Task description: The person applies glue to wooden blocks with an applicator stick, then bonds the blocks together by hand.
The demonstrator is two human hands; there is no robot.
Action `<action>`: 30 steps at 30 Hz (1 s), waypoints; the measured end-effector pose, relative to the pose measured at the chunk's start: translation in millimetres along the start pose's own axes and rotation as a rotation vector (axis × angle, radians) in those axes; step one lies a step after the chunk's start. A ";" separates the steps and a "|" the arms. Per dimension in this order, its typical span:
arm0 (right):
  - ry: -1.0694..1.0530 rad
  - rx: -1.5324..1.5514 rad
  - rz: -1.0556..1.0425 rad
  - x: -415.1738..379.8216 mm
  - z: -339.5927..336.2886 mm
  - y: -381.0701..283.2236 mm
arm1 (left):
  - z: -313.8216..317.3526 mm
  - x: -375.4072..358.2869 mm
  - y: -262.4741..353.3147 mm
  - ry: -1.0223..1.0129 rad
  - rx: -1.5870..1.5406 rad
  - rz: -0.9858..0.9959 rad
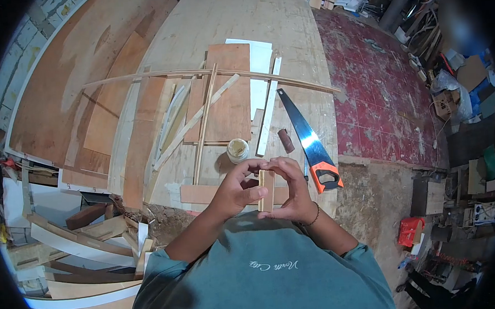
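Block [268, 191] of layered wood held between left grip [233, 190] and right grip [295, 192]

Head view: the block is at the lower centre of the frame, upright in the picture, just in front of the teal shirt [259, 271]. The left grip is closed on it, thumb against its left side; the right grip spans it, fingers curled at the upper end and thumb at the lower end. A thin bracelet [316, 213] circles the right wrist.

Beyond lies the pale wooden surface [223, 18]. Just above the left grip stands an open jar [238, 150] with pale contents. Right of the jar are a small brown roll [285, 141] and a handsaw [305, 134], its orange and black handle towards the person. A narrow white strip [269, 108] slants between jar and saw, near a white sheet [257, 70] partly under a reddish-brown panel [230, 94]. Long thin wooden strips [294, 81] cross above the panel, and more slats [193, 124] lean diagonally at its left. A flat wooden piece [196, 194] lies behind the hands, partly hidden by them.

Large brown boards [59, 80] fill the upper left; curved pieces [89, 241] are heaped at lower left. Red tiled floor [379, 103] shows at upper right.
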State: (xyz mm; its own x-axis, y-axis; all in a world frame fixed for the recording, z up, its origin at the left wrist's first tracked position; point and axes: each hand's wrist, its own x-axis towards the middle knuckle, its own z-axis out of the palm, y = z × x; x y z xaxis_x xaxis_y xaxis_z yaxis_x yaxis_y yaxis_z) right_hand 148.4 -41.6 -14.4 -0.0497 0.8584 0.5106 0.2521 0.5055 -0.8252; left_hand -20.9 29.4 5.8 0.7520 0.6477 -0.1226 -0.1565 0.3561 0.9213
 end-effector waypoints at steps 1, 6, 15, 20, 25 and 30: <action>-0.001 0.000 0.000 -0.3 -0.1 0.2 | -0.4 -0.1 -0.5 -0.001 0.005 0.001; -0.028 -0.087 0.000 -2.1 -2.5 2.6 | -3.7 0.2 -8.5 -0.003 0.006 -0.016; 0.268 0.230 0.266 -14.0 -9.8 19.4 | -63.3 4.0 -86.6 0.119 -0.692 -0.297; 0.546 0.890 0.603 -51.8 -30.6 69.6 | -105.7 -8.8 -171.3 0.439 -0.348 -0.486; 0.585 0.809 0.942 -75.9 -24.1 94.9 | -132.7 -13.7 -245.5 0.546 0.554 -0.384; 0.590 0.786 0.947 -73.4 -24.1 96.9 | -89.1 -9.9 -185.5 0.534 0.887 -0.473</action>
State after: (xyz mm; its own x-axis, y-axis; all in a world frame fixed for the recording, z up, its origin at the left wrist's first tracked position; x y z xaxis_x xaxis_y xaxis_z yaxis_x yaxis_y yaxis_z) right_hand 199.8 -57.7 -126.0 0.2998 0.8363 -0.4590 -0.6626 -0.1636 -0.7308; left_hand -56.4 16.9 -196.8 0.2128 0.8550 -0.4731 0.7384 0.1764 0.6509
